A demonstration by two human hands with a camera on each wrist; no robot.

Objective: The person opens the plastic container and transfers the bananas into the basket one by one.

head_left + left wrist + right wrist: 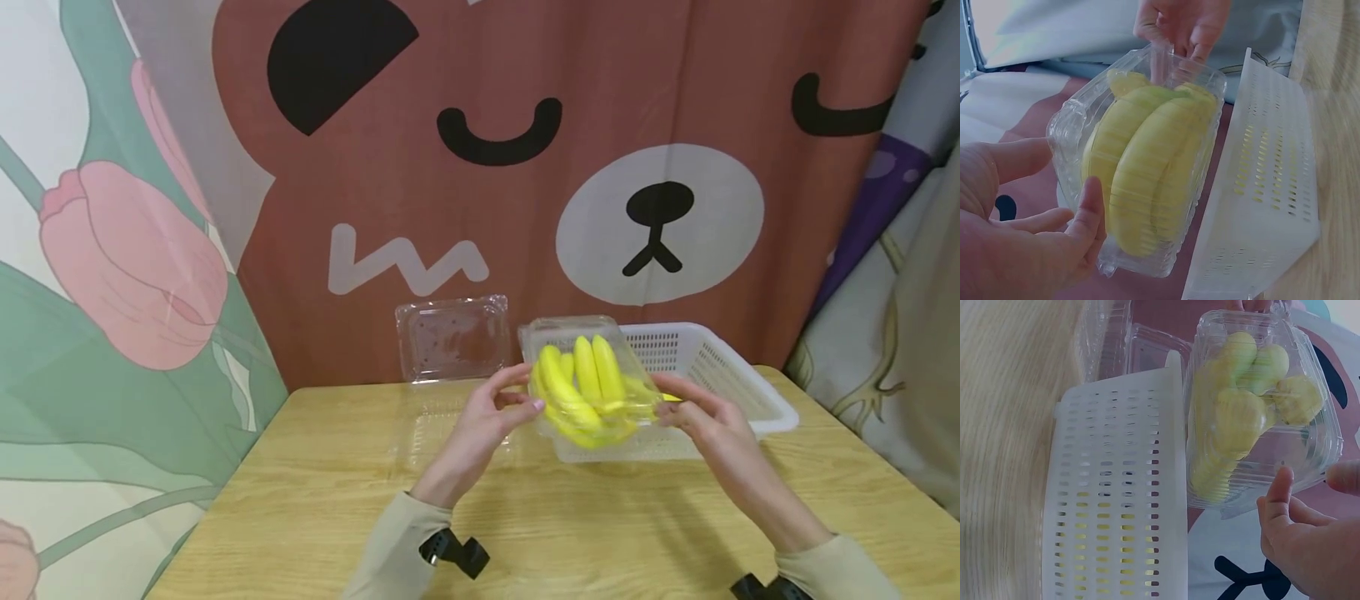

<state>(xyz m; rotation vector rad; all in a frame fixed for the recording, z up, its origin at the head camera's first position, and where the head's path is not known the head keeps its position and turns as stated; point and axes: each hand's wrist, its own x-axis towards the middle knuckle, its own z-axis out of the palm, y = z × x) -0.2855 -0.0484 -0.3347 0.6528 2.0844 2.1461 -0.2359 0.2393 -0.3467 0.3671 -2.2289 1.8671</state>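
Both hands hold a clear plastic clamshell box (pixel 632 367) up above the table, tilted. A bunch of yellow bananas (pixel 558 387) shows through its walls. On the box's left side my left hand (pixel 483 429) grips the edge, thumb toward me. My right hand (pixel 712 425) pinches the opposite side near the corner. The left wrist view shows the bananas (pixel 1154 169) lying lengthwise inside, with the right hand (pixel 1188 28) at the far end. In the right wrist view, the right hand's fingers (pixel 1282 494) are at the box's lower edge.
A white perforated basket (pixel 738 387) stands behind and to the right of the held box; yellow shows through its holes. Left of it, another clear clamshell (pixel 453 342) stands open on the wooden table (pixel 300 500). A bear-print curtain (pixel 510 217) hangs behind the table.
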